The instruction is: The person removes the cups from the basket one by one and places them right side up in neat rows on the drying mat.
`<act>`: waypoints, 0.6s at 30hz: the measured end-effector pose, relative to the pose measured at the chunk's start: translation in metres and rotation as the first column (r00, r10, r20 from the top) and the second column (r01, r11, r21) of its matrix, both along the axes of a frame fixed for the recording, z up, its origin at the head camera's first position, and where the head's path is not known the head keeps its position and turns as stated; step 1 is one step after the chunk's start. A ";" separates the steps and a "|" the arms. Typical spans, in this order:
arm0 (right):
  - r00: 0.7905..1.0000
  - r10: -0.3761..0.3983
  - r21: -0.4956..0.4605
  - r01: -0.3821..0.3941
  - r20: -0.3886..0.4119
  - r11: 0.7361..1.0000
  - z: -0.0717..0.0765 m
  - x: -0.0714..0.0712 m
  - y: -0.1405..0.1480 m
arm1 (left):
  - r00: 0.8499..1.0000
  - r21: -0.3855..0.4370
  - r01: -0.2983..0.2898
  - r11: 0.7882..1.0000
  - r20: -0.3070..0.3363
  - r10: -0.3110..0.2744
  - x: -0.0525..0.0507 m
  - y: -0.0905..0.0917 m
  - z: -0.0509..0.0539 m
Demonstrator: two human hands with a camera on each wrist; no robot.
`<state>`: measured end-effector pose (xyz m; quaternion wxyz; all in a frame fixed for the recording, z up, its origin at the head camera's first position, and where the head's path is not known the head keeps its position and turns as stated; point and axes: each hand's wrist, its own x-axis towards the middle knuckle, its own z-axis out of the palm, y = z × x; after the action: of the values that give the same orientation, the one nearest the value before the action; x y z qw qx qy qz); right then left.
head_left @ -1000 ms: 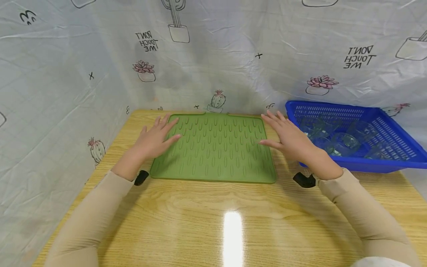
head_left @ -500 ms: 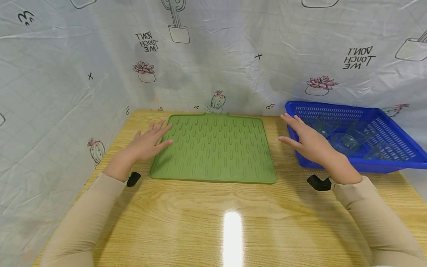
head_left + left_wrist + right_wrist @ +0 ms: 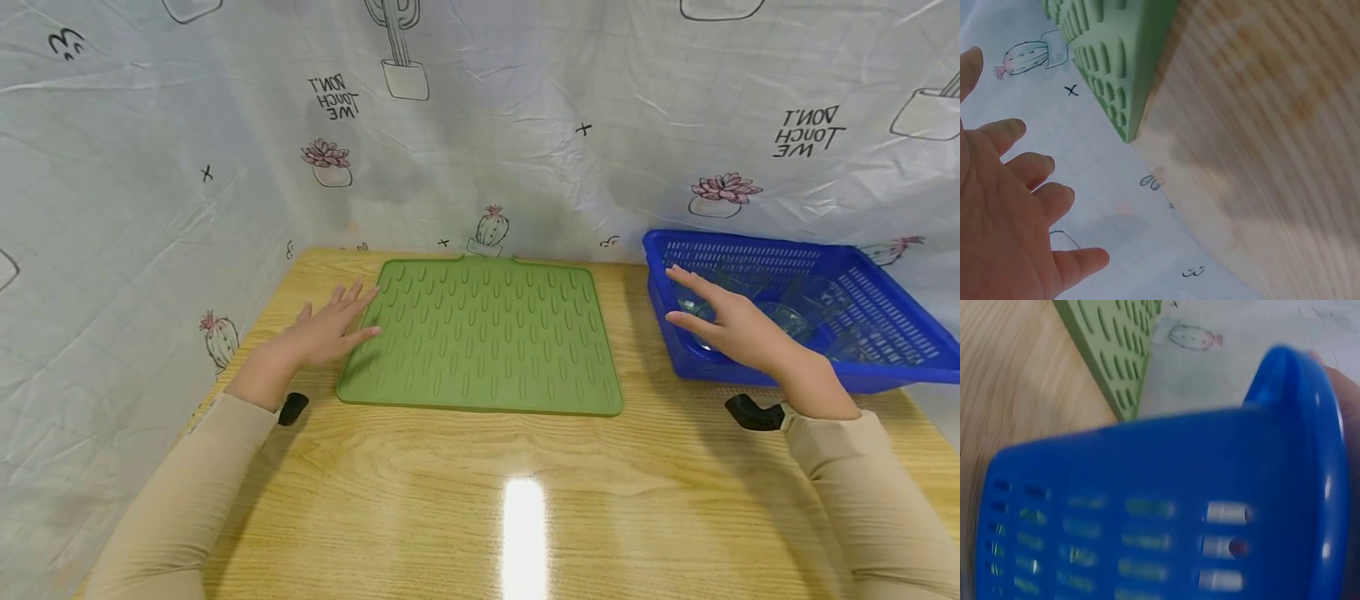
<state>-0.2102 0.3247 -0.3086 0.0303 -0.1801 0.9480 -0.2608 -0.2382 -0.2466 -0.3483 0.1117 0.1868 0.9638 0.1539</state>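
Note:
My left hand [image 3: 318, 333], fingers spread and extended, hovers by the left edge of a green ribbed silicone drying mat [image 3: 491, 333] lying on the wooden table. In the left wrist view that hand [image 3: 1004, 200] holds nothing. My right hand [image 3: 738, 329] is held over the left part of a blue plastic basket [image 3: 870, 379], fingers straight and thumb apart. Several clear glasses [image 3: 813, 300] lie inside the basket, partly covered by this hand. From the right wrist, the slotted basket wall [image 3: 1166, 444] hides most of the hand.
A whitish sheet [image 3: 450, 150] printed with potted cacti hangs behind the table and along its left side. The wooden tabletop [image 3: 420, 475] stretches in front of the mat. Black wrist devices [image 3: 753, 412] sit under both wrists.
My right hand has moved right, from the mat's right edge to over the basket. My left hand has drawn back slightly to the left and toward me. Mat and basket stay put.

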 end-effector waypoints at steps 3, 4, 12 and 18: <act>0.999 -0.025 -0.006 0.025 0.021 1.000 -0.001 0.000 0.009 | 1.000 0.003 0.010 1.000 0.006 -0.010 0.001 0.000 -0.004; 0.999 -0.035 -0.013 0.035 0.032 0.999 -0.001 0.000 0.011 | 1.000 0.000 0.014 1.000 0.008 -0.014 0.001 -0.001 -0.005; 0.990 -0.066 -0.066 0.074 0.122 0.995 -0.005 -0.003 0.034 | 0.999 -0.007 0.020 1.000 0.041 -0.020 0.002 -0.007 -0.012; 0.989 -0.045 -0.068 0.055 0.141 0.996 -0.007 -0.005 0.044 | 0.997 -0.018 0.025 1.000 0.070 -0.023 0.002 -0.009 -0.015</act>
<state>-0.2150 0.3684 -0.3157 0.0832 -0.1385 0.9379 -0.3070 -0.2358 -0.2551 -0.3631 0.1489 0.1918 0.9584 0.1498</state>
